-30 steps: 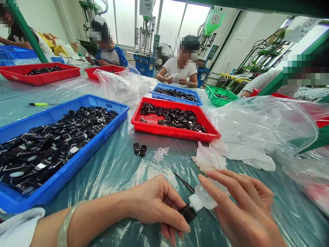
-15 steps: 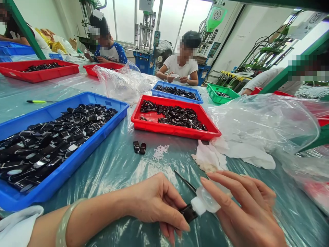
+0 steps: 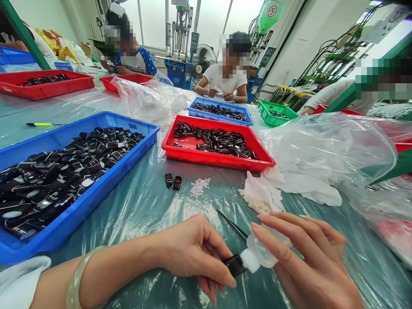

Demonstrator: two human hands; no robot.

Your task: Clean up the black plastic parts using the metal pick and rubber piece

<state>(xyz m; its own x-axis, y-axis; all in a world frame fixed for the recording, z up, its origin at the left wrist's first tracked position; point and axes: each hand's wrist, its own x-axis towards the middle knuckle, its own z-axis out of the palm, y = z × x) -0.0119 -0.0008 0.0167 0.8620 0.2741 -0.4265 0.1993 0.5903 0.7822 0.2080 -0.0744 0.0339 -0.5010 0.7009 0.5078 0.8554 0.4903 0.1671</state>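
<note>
My left hand pinches a small glossy black plastic part between thumb and fingers. Closed around a translucent squeeze bottle is my right hand, its fingers along the bottle's side. The bottle's white cap points left and meets the end of the black part; the exact contact point is hidden. Dark pointed tweezers run behind the bottle, and I cannot tell whether they lie on the table or touch the hand. Two black parts lie farther off, beside a little heap of white bits.
A blue tray full of black parts stands at left, a red tray of them ahead. Crumpled white cloth and clear plastic bags lie at right. Co-workers sit across the plastic-covered table, near more trays.
The whole view has shifted slightly, with the trays a little higher and more to the left. Both hands keep the same hold on the black part and the bottle.
</note>
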